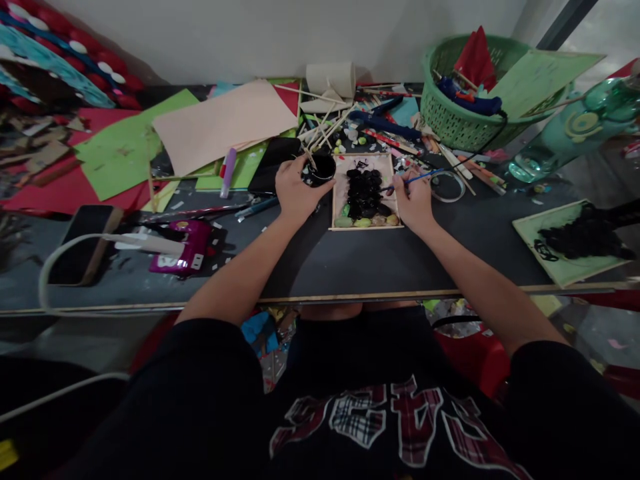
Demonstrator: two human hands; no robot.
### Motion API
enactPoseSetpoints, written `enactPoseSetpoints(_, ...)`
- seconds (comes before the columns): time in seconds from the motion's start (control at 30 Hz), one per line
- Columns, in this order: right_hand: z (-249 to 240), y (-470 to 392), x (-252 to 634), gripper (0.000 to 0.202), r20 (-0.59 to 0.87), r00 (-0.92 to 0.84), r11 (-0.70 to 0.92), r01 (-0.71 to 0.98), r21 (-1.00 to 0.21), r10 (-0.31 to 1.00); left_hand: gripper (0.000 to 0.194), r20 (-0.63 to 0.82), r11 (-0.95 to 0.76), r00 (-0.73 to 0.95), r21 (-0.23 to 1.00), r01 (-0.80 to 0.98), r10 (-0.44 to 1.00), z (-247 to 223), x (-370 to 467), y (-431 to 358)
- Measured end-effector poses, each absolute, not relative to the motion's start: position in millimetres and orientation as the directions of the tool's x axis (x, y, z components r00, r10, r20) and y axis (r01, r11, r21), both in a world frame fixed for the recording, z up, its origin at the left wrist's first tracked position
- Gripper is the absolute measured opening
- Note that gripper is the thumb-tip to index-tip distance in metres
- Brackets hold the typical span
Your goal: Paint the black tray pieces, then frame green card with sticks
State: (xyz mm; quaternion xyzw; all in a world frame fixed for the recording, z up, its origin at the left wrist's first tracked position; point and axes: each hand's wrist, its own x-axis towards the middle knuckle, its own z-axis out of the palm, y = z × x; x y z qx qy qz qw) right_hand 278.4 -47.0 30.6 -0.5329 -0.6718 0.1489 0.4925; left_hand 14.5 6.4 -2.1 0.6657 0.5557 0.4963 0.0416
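My left hand (295, 189) is wrapped round a small cup of black paint (323, 169), just left of a square wooden-edged panel (338, 193). A thin stick leans in the cup. Between the fingers of my right hand (415, 203) is a blue paintbrush (419, 177), its tip reaching the panel's right side. Glossy black stones (365, 192) cover the panel's middle. Along its near edge lie green and tan stones (367, 221). The right hand rests beside the panel's right rim, near a clear tape roll (448, 186).
A green basket (450, 113) and a green plastic bottle (545, 143) stand at the back right. Another panel with a black shape (530, 233) lies right. Coloured paper sheets (225, 123), a purple packet (183, 247) and a phone (83, 243) lie left. Sticks and scraps litter the back.
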Motion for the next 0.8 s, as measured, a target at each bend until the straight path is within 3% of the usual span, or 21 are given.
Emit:
enactPoseSetpoints(0.2, 28, -45, 281, 0.059, 0.464, 0.031, 0.38, 0.528, -0.759, 0.885, 0.073, 0.525, -0.35, -0.048, 0.631, 0.692, 0.85, 0, 13, 7)
enactPoseSetpoints(0.33, 27, -44, 281, 0.061, 0.437, 0.092, 0.329, 0.525, -0.785, 0.895, 0.075, 0.542, -0.34, -0.036, 0.576, 0.744, 0.84, 0, 14, 6)
enactPoseSetpoints(0.8, 19, -38, 282, 0.053, 0.492, 0.05, 0.418, 0.457, -0.785, 0.869, 0.07, 0.584, -0.403, 0.035, 0.515, 0.757, 0.811, -5, 12, 8)
